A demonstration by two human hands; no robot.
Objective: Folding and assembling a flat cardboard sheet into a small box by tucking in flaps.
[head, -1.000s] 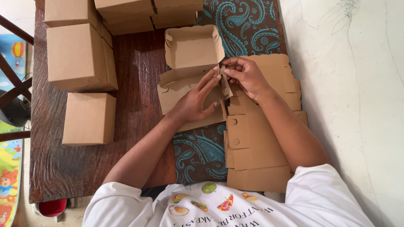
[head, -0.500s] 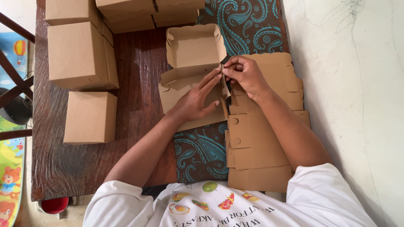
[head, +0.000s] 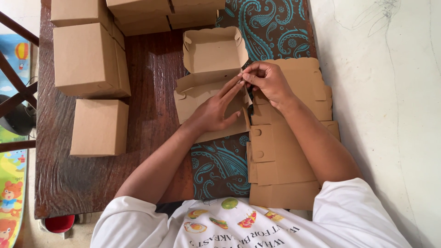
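A brown cardboard box (head: 209, 59) lies half folded on the wooden table (head: 151, 101), its tray part standing open at the far side and its lid part flat toward me. My left hand (head: 216, 110) presses flat on the lid panel, fingers spread and pointing to the right edge. My right hand (head: 266, 80) pinches the side flap of that lid between thumb and fingers at the box's right edge. Under my right forearm lies a stack of flat, unfolded box blanks (head: 282, 151).
Several finished closed boxes stand at the left (head: 89, 59) and along the far edge (head: 156, 11), one smaller box (head: 98, 126) nearer me. A blue paisley cloth (head: 220, 165) covers the table's right part. A pale wall (head: 381, 92) runs along the right.
My right hand has shifted slightly along the lid's side flap, lifting it; my left hand stays pressed on the lid panel.
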